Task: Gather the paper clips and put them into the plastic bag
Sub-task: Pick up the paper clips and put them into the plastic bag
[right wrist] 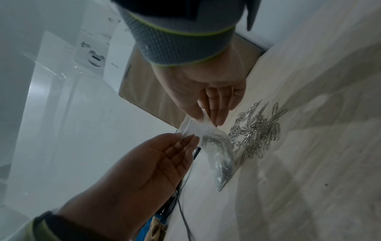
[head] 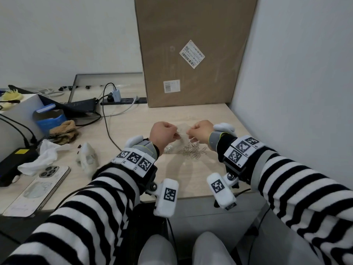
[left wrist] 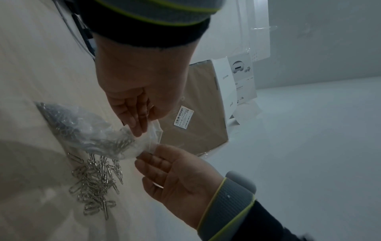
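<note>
Clips [head: 193,152] lay loose just below bag [head: 182,131]; L hand [head: 163,135] & R hand [head: 201,131] each pinched bag mouth; R nearer pile.

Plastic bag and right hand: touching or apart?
Touching. The right wrist view shows the right hand pinching the plastic bag at its top edge.

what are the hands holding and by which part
Both the left hand and right hand pinch the plastic bag at its open top edge, one at each side; some clips are already inside.
</note>
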`<state>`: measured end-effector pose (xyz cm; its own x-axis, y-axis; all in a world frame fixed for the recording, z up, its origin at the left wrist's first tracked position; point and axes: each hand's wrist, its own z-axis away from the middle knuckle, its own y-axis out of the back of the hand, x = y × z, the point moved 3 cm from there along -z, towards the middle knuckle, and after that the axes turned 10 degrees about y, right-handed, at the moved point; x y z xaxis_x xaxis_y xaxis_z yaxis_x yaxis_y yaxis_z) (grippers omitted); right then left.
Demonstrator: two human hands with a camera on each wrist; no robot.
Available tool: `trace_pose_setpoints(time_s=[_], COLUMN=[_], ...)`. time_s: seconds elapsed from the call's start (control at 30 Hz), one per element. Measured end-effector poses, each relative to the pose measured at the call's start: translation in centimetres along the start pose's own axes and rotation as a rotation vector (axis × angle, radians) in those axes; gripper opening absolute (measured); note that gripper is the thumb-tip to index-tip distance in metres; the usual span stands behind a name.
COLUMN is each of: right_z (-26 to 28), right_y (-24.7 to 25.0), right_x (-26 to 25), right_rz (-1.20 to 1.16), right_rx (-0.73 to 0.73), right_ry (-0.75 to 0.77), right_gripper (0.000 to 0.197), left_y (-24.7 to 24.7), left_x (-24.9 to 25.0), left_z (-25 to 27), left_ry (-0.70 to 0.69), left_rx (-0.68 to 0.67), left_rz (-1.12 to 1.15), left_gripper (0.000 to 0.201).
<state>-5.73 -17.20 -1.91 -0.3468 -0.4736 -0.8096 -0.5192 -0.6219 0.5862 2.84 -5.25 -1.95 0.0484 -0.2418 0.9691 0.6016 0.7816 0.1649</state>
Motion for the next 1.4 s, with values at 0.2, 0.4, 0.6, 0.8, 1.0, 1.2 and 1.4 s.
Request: trace_pose_setpoints(time_s=[0.2, 0.4, 0.6, 0.8, 1.0, 1.2, 1.4], right_z=[-0.6, -0.4, 0.3, 0.7, 0.9, 0.6, 1.2], right_y=[0.2, 0.0, 0.0, 0.1, 0.6, 2.2, 3.1], right_x=[-1.1, -2.1, -1.9, -2.0, -2.2, -4.6, -5.0], right_rz=[-0.085, -0.08, -0.111, -0.14, -0.253, -0.193, -0.205], right_rx=[0.096, 0.037, 0.033, 0.028, 0.048, 0.171, 0.047], right_ry=[-0.008, 0.047, 0.061, 0.077, 0.104, 0.231, 0.273], right_gripper=[0.011, 0.013, 0.018, 0.016, 0.014, 0.017, 0.029], left_y=[1.3, 1.0, 0.7, 0.5, 1.3, 2.4, 4.5], left_x=[1.9, 5.2, 5.0, 4.9, 4.7, 5.8, 6.8], left_z=[0.2, 1.5, 1.3, 1.1, 1.6, 1.1, 1.0], left_ry=[-0.062, -0.121, -0.048, -0.083, -0.117, -0.045, -0.128], left_rx=[0.057, -0.07, -0.017, 0.05, 0.215, 0.142, 0.276], left_rz=[-0.17, -0.2, -0.513, -0.578, -0.623, -0.397, -0.189], left_gripper=[0.027, 0.014, 0.025, 0.027, 0.027, 0.02, 0.02])
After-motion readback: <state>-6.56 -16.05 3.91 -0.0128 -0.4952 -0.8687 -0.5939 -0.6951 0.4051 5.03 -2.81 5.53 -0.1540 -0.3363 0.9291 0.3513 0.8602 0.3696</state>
